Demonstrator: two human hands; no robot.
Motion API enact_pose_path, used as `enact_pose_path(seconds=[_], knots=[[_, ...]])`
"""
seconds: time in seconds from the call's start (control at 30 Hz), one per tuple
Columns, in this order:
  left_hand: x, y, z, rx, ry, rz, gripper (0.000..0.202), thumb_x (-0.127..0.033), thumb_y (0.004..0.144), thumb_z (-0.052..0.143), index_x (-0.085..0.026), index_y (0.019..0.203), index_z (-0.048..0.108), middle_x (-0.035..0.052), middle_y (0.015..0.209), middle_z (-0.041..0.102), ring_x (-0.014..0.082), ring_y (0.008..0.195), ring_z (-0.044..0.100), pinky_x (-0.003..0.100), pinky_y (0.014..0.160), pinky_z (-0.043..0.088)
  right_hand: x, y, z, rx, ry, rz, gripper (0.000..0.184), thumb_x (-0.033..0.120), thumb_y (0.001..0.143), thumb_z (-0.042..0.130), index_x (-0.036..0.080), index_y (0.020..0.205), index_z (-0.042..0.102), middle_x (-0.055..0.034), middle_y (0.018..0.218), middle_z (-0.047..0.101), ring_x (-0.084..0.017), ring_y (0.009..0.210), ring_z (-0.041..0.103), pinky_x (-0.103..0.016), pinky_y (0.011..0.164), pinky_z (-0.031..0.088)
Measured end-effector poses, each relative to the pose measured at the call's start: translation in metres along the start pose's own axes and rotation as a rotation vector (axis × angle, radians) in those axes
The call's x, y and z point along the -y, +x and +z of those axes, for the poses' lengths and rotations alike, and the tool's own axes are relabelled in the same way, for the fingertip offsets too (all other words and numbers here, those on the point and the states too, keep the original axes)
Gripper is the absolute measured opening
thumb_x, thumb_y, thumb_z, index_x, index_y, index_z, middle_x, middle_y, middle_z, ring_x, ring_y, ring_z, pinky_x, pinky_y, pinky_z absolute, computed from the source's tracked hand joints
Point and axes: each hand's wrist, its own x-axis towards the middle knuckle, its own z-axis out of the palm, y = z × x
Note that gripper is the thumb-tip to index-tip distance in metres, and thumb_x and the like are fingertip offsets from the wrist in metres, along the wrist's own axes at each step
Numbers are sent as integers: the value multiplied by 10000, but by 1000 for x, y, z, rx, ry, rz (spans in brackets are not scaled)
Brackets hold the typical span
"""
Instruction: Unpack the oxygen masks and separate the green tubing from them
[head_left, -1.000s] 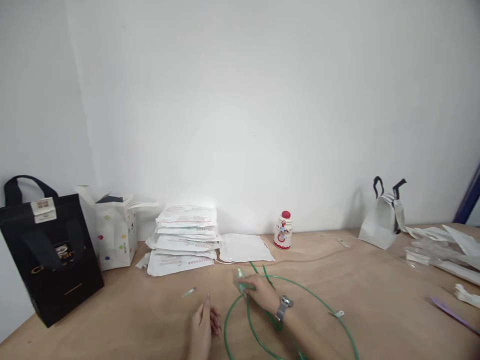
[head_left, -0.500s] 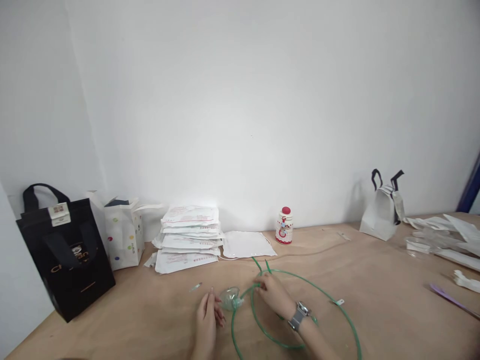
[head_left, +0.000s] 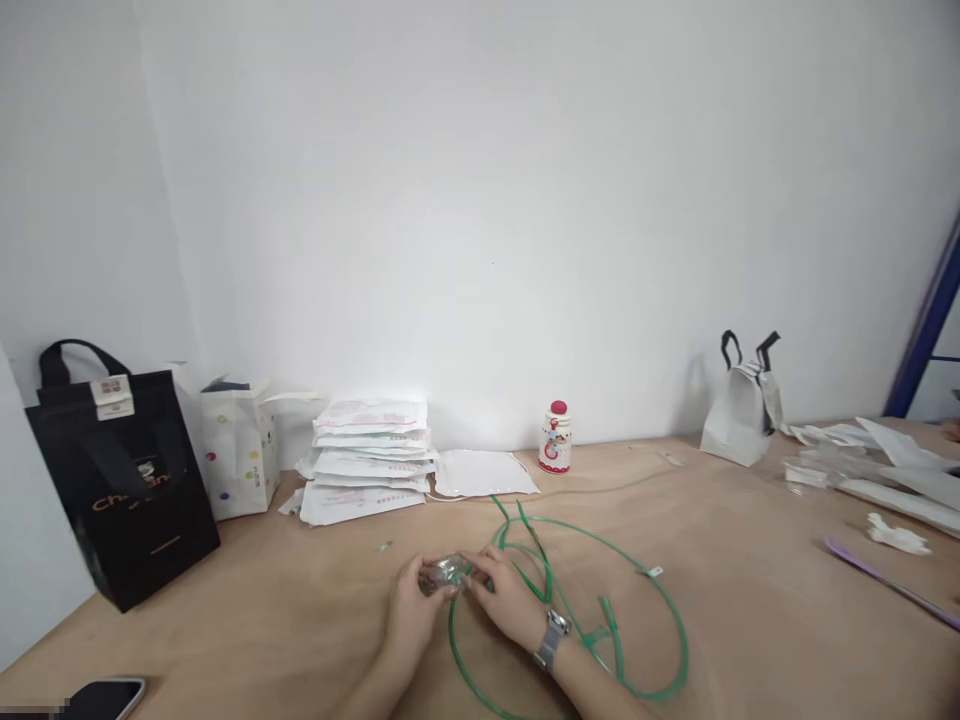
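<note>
A small clear plastic oxygen mask (head_left: 450, 571) is between my hands at the lower middle of the view. My left hand (head_left: 412, 602) grips its left side, the thumb along the near edge. From the right my right hand (head_left: 504, 598), with a watch on the wrist, pinches the mask's other side. Green tubing (head_left: 679, 625) loops over the table to the right of my hands, and one run curves below the mask. Part of the tubing is hidden behind my right hand and forearm. A green connector (head_left: 598, 636) lies beside that forearm.
Stacked white packets (head_left: 367, 465) and a flat white pad (head_left: 484, 473) lie near the wall. A red-and-white bottle (head_left: 555, 440) stands beside them. Bags, including a black one (head_left: 127, 490), stand left; a white bag (head_left: 739, 415) and loose packaging (head_left: 892, 465) are right. A phone (head_left: 105, 698) lies front left.
My right hand has left the green tubing and moved left onto the mask. My left hand, formerly beside the mask, now grips it. The tubing has shifted, and the view has turned slightly.
</note>
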Motion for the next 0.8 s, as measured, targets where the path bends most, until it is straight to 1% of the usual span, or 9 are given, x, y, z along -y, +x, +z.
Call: enact_pose_path(seconds=[0.13,0.23,0.3,0.37,0.47,0.53,0.6,0.7,0.8], knots=[[-1,-1,-2,60,6,28,209,-211,555,693,-188,705,549,-5,630,659,196,632,623,283,617,474,0,-2,-1,-35,-22,-13,347,116,769,504,208,1069,653,-59,880,574,-184,878,540,-286,818,424],[-4,-5,-1,98,27,54,233,-269,590,686,-178,772,572,15,682,690,203,647,640,294,630,489,1,-2,-2,-68,-22,-23,310,100,740,519,182,998,670,-67,923,569,-188,932,526,-291,862,405],[-8,-7,-2,117,62,79,235,-340,644,655,-169,794,598,37,728,704,212,678,651,304,647,502,3,-1,-4,-87,-10,-26,284,91,719,525,165,957,662,-72,943,565,-190,954,527,-293,871,405],[-10,-6,-7,114,122,116,266,-415,745,547,-171,809,629,58,812,708,219,776,653,315,718,503,4,-1,-4,-96,6,-33,262,72,703,512,170,906,645,-66,952,564,-184,957,533,-288,863,412],[-11,7,-29,26,275,143,371,-430,842,378,-182,919,644,81,1000,658,227,999,586,341,891,432,6,-3,-4,-95,18,-50,226,64,686,502,191,837,611,-49,947,563,-180,954,532,-291,863,409],[-6,20,-52,-85,418,103,365,-397,818,423,-160,1026,609,121,1086,600,276,1092,519,411,960,360,7,-4,-3,-95,15,-60,217,65,681,498,197,825,593,-44,946,561,-184,958,523,-300,868,402],[0,33,-74,-167,564,42,432,-339,767,512,-125,1140,547,168,1152,547,342,1169,436,492,991,283,7,-4,-1,-93,7,-65,232,53,673,483,197,826,582,-45,941,559,-185,954,518,-302,863,402],[11,47,-93,-166,714,-25,487,-319,722,602,-87,1146,541,183,1144,554,350,1157,439,472,966,312,4,-6,0,-93,-9,-63,262,34,658,457,189,830,580,-53,933,560,-188,943,518,-305,855,407],[18,54,-95,-92,805,-57,329,-325,770,609,-118,1025,597,114,1065,606,272,1067,520,445,924,372,1,-7,0,-87,-15,-61,291,20,657,431,187,829,596,-59,927,569,-187,933,530,-306,855,417]])
